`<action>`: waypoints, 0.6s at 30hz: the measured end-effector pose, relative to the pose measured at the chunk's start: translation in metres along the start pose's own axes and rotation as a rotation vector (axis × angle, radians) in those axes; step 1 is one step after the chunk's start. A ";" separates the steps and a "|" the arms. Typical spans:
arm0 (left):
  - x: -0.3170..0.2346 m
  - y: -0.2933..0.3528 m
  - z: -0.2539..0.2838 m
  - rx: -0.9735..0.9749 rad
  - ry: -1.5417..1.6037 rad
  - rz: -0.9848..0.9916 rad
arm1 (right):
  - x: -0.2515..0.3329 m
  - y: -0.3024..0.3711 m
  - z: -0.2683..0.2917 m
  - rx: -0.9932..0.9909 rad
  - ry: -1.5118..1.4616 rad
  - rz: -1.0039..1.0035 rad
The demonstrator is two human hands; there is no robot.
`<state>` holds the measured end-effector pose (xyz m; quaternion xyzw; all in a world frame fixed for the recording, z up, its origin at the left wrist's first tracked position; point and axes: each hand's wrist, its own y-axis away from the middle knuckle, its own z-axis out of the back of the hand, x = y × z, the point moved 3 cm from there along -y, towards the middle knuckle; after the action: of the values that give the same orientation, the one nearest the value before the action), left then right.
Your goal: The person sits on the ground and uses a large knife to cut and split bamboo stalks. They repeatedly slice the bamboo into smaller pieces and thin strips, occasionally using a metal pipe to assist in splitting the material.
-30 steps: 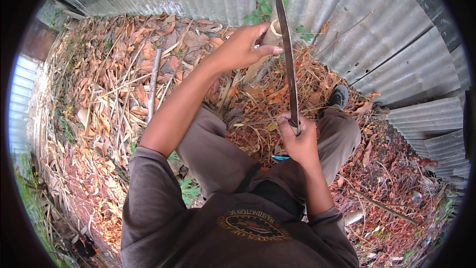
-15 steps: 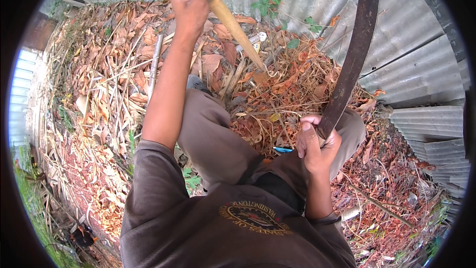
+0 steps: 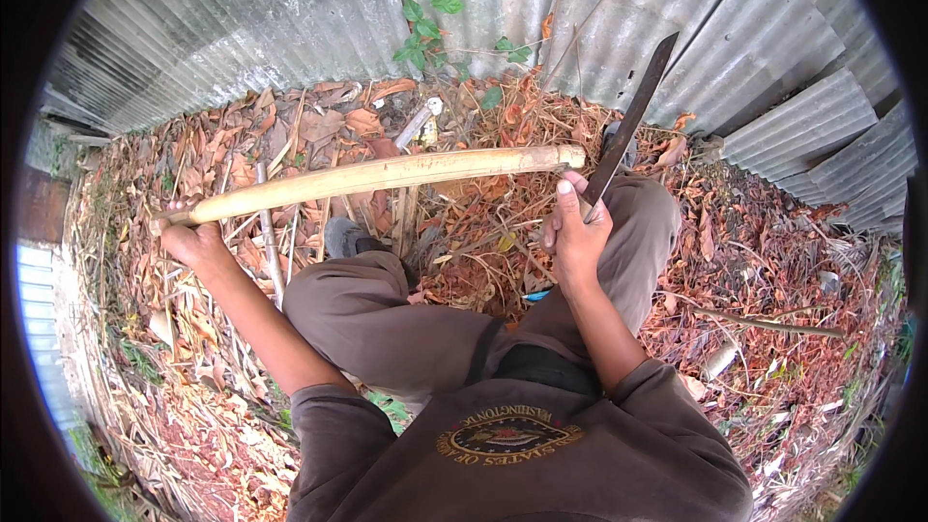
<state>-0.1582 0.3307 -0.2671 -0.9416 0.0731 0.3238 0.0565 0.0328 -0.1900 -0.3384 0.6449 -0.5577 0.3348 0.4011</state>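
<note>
My left hand [image 3: 193,237] is closed round the left end of a long, pale, slightly bowed wooden pole [image 3: 387,174], which lies almost level across the view above my knees. Its right end is close to my right hand [image 3: 578,232]; I cannot tell whether the fingers touch it. That hand is wrapped round the handle of a machete [image 3: 633,116]. The dark blade points up and to the right, away from me. The machete's handle is mostly hidden inside my grip.
Corrugated metal sheets [image 3: 280,14] wall off the far side and the right. Dry leaves [image 3: 222,174] and straw cover the ground round my feet. A thin stick [image 3: 773,325] lies at the right, a grey stick [image 3: 269,242] at the left. A small green plant [image 3: 422,37] grows against the metal.
The pole has swung from steeply slanted to nearly level, as my left hand moved left and nearer to me. The machete has tilted, its tip lower and further left.
</note>
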 end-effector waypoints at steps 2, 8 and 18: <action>0.004 -0.021 0.023 -0.015 0.074 0.105 | 0.000 -0.001 -0.008 -0.024 -0.115 0.038; 0.058 -0.054 0.071 0.111 0.151 0.378 | 0.040 -0.002 -0.048 0.170 -0.389 0.182; 0.104 0.155 -0.126 0.861 -1.053 -0.019 | 0.082 -0.008 -0.086 0.387 0.219 0.629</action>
<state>-0.0285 0.1485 -0.2419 -0.5524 0.1499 0.6806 0.4573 0.0549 -0.1502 -0.2285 0.4668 -0.6086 0.6074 0.2068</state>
